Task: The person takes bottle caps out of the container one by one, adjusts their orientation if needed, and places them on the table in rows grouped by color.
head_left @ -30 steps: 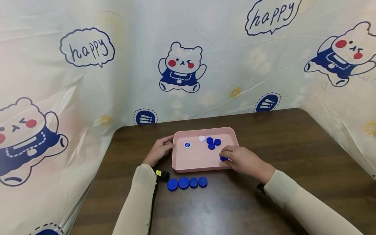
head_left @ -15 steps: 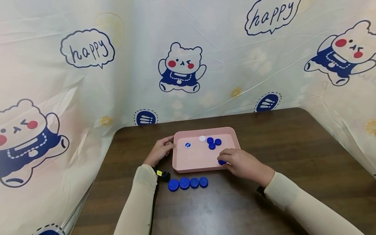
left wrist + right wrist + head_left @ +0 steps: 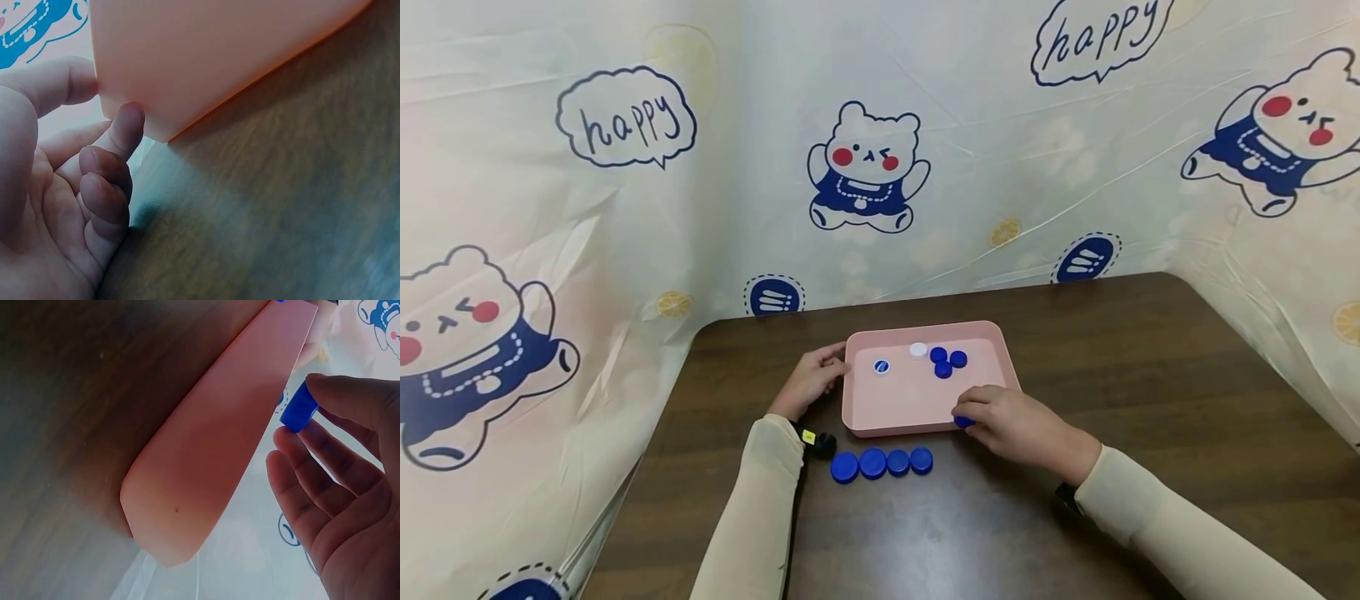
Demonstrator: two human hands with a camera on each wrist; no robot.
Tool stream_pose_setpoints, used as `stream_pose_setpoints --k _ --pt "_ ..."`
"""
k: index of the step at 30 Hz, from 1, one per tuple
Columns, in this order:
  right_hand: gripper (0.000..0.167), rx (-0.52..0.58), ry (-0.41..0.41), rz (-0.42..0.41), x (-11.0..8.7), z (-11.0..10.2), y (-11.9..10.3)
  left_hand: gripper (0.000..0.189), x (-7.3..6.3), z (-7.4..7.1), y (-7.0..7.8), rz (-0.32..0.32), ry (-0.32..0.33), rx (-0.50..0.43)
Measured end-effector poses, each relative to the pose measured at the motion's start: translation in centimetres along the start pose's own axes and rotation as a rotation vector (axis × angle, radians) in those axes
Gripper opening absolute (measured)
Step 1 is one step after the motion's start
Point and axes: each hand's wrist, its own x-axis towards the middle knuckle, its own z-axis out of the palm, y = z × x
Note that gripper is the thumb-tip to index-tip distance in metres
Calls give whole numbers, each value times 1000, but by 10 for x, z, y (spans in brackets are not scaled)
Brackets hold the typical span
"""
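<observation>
At the left side of a pink tray (image 3: 887,408), my left hand (image 3: 811,380) holds its edge. In the left wrist view, thumb and a finger of the left hand (image 3: 75,156) meet the tray wall (image 3: 162,69), the other fingers curled. My right hand (image 3: 1018,421) is over the tray's front right corner, pinching a blue bottle cap (image 3: 964,422). The right wrist view shows this cap (image 3: 300,407) between thumb and fingertips, just above the tray's rim. Inside the tray lie three blue caps (image 3: 942,369) in a cluster, a white cap (image 3: 918,350) and a blue-and-white printed cap (image 3: 882,367).
On the brown table (image 3: 1000,533), a row of several blue caps (image 3: 872,463) lies in front of the tray, the left pair larger. A patterned curtain (image 3: 715,208) stands behind and beside the table.
My right hand has moved the pinched blue cap toward me and slightly left, from inside the tray to its front rim. My left hand stays at the tray's edge.
</observation>
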Motion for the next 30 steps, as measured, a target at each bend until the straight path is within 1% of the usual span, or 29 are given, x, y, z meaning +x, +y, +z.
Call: stream_pose_setpoints --k 8,14,17,20,23,26,30 --pt "28 3 3 -32 -1 7 -5 53 1 1 -4 19 13 12" --pt "28 -2 8 -46 -1 11 -9 54 1 0 -2 13 -13 4" --pt "26 -4 16 -56 -1 13 -10 55 -1 -1 3 2 -29 10" --pt "25 2 18 -70 -1 14 -11 54 -6 -1 13 -1 -35 25" --pt "25 9 12 -79 -1 16 -13 53 -14 0 24 15 -36 29" --pt "26 19 -2 -77 -1 17 -14 53 -18 1 29 24 -36 19" --pt "25 37 -30 -64 -1 19 -15 52 -8 1 11 31 -10 9"
